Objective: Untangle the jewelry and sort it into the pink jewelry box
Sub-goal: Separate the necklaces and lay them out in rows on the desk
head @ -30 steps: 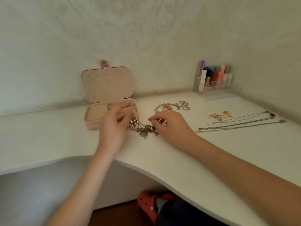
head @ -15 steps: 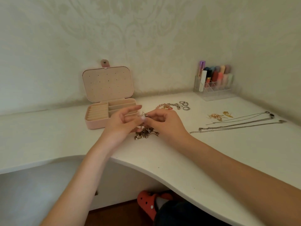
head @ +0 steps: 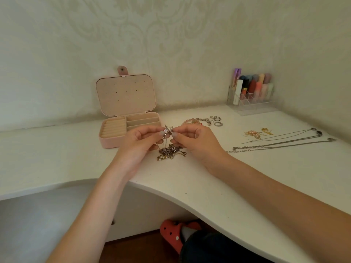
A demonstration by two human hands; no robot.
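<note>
Both hands, left hand [head: 141, 141] and right hand [head: 195, 142], pinch a tangled jewelry cluster [head: 168, 130] above the desk [head: 190, 179], beside the open pink jewelry box [head: 121, 130].

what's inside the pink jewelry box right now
The open pink jewelry box shows ring rolls on its left and divided slots on its right, with no jewelry visible in them. The left hand hides the near right corner.

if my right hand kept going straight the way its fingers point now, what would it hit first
Your right hand points leftward, pinching the small tangled charm. Going straight on, it would probably meet the fingertips of your left hand, which pinch the same piece. The open pink jewelry box lies beyond, though depth is unclear.
</note>
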